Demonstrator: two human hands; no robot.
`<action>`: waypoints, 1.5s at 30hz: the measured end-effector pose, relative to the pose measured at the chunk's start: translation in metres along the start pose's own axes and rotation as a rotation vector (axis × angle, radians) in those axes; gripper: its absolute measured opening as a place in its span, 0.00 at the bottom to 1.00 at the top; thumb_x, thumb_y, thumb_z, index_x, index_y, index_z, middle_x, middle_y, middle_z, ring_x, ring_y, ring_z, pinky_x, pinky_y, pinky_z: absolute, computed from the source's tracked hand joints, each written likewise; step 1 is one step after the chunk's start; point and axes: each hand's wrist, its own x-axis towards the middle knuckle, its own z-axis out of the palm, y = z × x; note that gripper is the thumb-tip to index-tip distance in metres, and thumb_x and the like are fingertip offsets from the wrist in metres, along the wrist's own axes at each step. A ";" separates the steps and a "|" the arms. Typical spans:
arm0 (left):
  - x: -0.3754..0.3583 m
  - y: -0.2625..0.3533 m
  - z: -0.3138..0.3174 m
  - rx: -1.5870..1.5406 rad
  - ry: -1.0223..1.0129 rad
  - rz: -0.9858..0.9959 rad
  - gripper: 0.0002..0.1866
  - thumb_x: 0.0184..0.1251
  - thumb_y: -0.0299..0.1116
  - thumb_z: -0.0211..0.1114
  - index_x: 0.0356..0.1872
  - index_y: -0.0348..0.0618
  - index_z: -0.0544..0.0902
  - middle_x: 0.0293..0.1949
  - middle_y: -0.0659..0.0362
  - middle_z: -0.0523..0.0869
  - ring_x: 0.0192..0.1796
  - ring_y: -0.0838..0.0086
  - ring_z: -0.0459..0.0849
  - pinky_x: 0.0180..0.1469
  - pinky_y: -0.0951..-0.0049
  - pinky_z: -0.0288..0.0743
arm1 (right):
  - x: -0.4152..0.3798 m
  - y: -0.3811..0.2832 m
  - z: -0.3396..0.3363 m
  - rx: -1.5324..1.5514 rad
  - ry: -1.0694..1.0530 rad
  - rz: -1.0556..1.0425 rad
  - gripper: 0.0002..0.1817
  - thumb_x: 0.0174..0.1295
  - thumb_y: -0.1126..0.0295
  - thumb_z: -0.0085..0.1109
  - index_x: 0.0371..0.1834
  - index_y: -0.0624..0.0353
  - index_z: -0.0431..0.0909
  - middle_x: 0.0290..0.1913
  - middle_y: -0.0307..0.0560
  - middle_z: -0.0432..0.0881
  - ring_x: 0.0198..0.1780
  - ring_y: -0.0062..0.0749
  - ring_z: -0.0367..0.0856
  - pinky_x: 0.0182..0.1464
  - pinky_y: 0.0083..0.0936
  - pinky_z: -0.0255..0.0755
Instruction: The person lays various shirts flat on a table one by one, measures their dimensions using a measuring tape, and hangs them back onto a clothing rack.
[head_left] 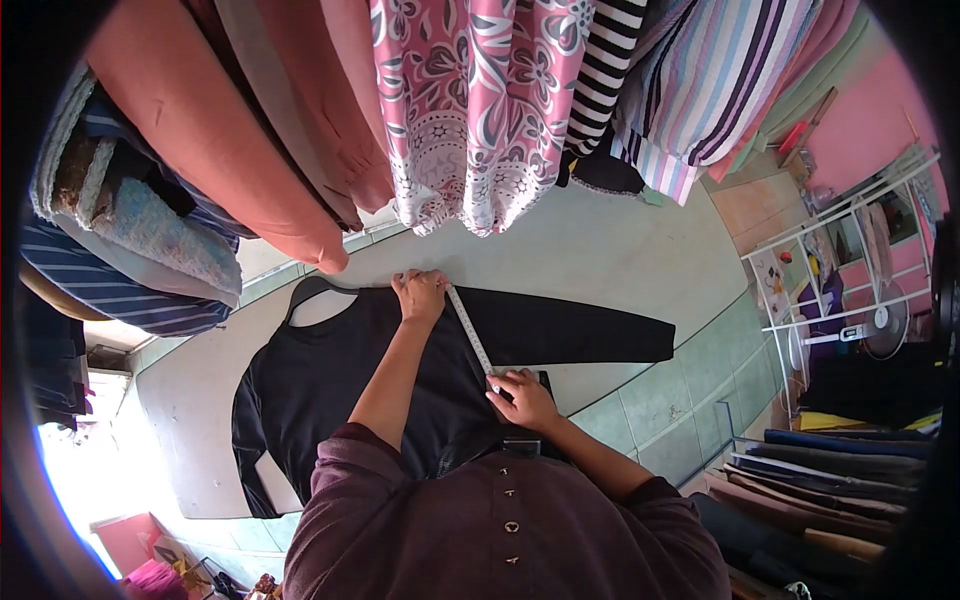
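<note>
A black long-sleeved top [330, 375] lies spread on a pale flat surface [190, 400], its neckline at the upper left and one sleeve stretched to the right. A white measuring tape [469, 332] runs taut and slanting across it near the base of that sleeve. My left hand [420, 297] presses the tape's upper end at the top edge of the garment, fingers closed. Lower down, my right hand [525, 398] grips the other end between thumb and fingers. The rest of the tape is hidden beneath my right hand.
Hanging clothes line the top, including a pink floral cloth [480, 110] and a striped garment [710, 85]. At the right stand a white rack [850, 210] and a fan [884, 330]. Folded clothes [830, 480] are stacked at the lower right.
</note>
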 end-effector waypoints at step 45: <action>-0.026 0.015 -0.008 0.328 0.196 -0.285 0.04 0.49 0.37 0.63 0.28 0.55 0.81 0.43 0.68 0.72 0.54 0.71 0.65 0.61 0.48 0.42 | -0.038 0.262 -0.226 -0.136 0.128 0.669 0.11 0.44 0.63 0.63 0.26 0.58 0.80 0.30 0.49 0.79 0.32 0.37 0.78 0.35 0.26 0.71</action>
